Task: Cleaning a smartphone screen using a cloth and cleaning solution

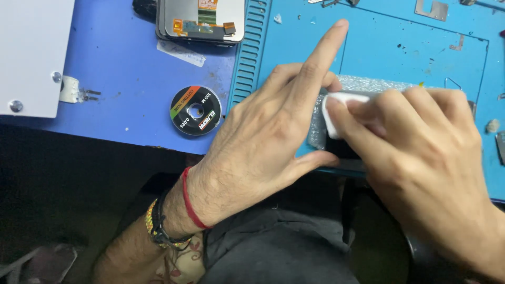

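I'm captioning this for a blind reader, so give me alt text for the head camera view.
Two bare hands work at the near edge of a blue mat: the right hand presses a white pad onto a dark flat device on bubble wrap, which the left hand steadies. A small black wire spool lies to the left.

Blue workbench top [121, 68], ribbed turquoise work mat [389, 37], white panel [29, 52] at left, dark floor below.
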